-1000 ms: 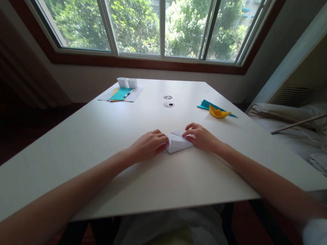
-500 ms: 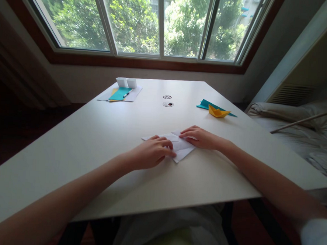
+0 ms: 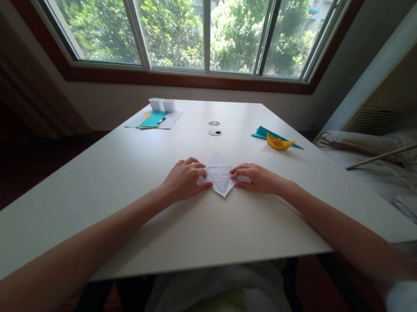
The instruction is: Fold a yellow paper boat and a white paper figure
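A folded sheet of white paper (image 3: 221,176) lies on the white table (image 3: 174,248) in front of me, one point toward me and another toward the window. My left hand (image 3: 188,177) grips its left corner between thumb and fingers. At the right corner my right hand (image 3: 251,177) does the same, thumb below and fingertips on the paper's edge. Creases run across the paper's middle. Both side corners are partly hidden by my fingers.
To the far right sit a yellow paper boat (image 3: 279,142) and a teal folded paper plane (image 3: 264,132). At the far left are teal paper (image 3: 154,119), a pen (image 3: 163,119) and two white containers (image 3: 162,104). Two round inserts (image 3: 215,133) are set in the tabletop.
The paper has turned so that its points face toward and away from me. My left hand has moved up and left, from lying over the paper to its left corner.
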### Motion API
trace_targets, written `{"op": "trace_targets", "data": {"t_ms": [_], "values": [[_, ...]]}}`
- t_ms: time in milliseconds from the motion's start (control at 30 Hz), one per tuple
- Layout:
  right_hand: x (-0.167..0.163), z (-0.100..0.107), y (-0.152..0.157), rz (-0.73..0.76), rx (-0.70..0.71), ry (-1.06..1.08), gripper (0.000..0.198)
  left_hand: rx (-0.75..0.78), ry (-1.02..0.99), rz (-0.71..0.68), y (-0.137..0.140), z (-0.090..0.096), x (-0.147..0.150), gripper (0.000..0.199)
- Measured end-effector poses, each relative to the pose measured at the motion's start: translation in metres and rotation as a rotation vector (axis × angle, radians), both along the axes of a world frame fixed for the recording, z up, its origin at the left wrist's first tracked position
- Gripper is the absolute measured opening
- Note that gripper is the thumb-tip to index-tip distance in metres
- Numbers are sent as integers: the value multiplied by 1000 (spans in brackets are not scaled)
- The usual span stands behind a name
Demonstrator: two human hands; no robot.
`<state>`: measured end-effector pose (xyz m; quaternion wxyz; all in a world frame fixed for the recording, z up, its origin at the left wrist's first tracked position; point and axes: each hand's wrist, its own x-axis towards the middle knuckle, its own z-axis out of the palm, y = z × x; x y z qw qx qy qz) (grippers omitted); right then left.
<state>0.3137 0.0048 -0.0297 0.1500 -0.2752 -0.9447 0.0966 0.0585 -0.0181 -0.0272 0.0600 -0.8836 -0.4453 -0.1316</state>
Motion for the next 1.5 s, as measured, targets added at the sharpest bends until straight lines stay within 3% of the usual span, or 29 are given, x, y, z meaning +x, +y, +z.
{"op": "trace_targets", "data": {"t_ms": [200, 467, 667, 900, 1100, 1267, 1400, 1500], "values": [[0, 2, 1, -4, 5, -8, 25, -94, -66, -170, -3, -3, 5, 26], [-1, 5, -4, -102, 59, -67, 28, -102, -58, -158, -7, 1, 4, 41], [-1, 5, -4, -49, 124, -91, 27, -80, -40, -189, -4, 2, 4, 40], [-1, 7, -5, -23, 98, -83, 27, -77, -41, -203, -3, 0, 3, 33], [-5, 5, -7, -57, 218, -134, 28, -74, -5, -219, -7, 5, 2, 35], [-10, 5, -9, -208, 265, -52, 28, -82, -60, -161, -9, 8, 5, 38], [-13, 7, -13, -323, 208, 101, 31, -145, -257, -54, -2, 3, 8, 24], [-14, 9, -15, -299, 156, 150, 30, -194, -370, 40, 4, -1, 9, 21]]}}
